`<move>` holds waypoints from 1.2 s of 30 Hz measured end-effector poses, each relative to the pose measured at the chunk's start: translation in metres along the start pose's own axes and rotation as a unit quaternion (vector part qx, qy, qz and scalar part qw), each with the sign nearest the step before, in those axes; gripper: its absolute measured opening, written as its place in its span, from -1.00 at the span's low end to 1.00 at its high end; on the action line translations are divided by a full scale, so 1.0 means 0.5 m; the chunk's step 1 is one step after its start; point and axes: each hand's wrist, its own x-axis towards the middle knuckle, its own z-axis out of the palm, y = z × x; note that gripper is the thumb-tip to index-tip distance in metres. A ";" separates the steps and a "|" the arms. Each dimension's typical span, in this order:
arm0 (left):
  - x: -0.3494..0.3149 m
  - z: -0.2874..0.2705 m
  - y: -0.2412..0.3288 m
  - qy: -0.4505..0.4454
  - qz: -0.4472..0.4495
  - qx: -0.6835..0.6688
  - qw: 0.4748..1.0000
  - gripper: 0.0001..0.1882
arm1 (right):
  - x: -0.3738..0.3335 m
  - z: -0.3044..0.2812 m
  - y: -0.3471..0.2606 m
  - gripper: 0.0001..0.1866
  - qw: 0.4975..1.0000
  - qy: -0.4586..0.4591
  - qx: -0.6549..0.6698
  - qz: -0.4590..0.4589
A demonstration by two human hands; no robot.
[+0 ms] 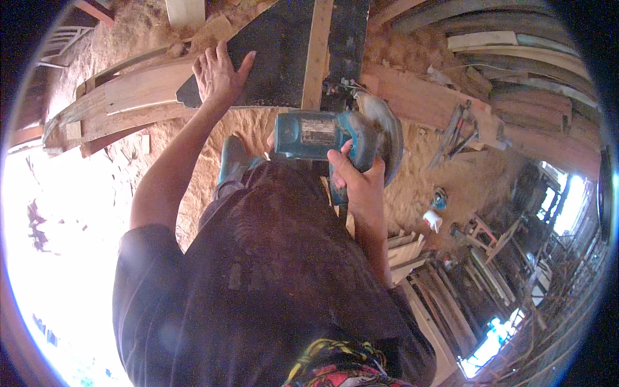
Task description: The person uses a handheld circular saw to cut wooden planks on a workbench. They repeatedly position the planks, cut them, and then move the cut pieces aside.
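My left hand [218, 76] lies with spread fingers on the left part of a black board [274, 61], pressing flat near its edge. In my right hand [361, 179] is the handle of a teal circular saw [308, 134], fingers wrapped round it. The saw stands at the board's near edge, close to my body, its rounded blade guard [380, 119] on the right. A pale wooden strip [316, 55] runs lengthwise across the board, ending by the saw's motor housing. The blade's cutting edge is hidden.
Planks [148, 90] reach left under the board, and a wide beam [425, 93] extends right with hand tools [456, 132] on it. Sawdust [451, 177] covers the floor. A white container [432, 220] and stacked timber [445, 300] lie at the lower right.
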 end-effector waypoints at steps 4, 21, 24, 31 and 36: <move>0.003 0.006 -0.001 0.002 0.001 0.005 1.000 -0.07 | 0.029 0.013 -0.027 -0.76 1.000 0.009 0.004 -0.004; 0.003 -0.003 0.001 -0.031 0.007 -0.004 0.999 -0.09 | 0.094 0.016 -0.063 -0.76 0.999 -0.020 0.017 -0.021; 0.003 0.001 -0.004 -0.017 0.019 -0.003 1.000 -0.09 | 0.101 0.026 -0.079 -0.75 0.999 -0.004 0.032 -0.003; -0.002 0.004 -0.005 0.003 0.029 0.011 1.000 -0.08 | 0.137 0.032 -0.104 -0.74 1.000 -0.004 0.006 -0.017; 0.001 -0.007 -0.001 -0.043 0.014 0.000 0.999 -0.08 | 0.155 0.043 -0.131 -0.73 0.999 -0.005 0.050 -0.013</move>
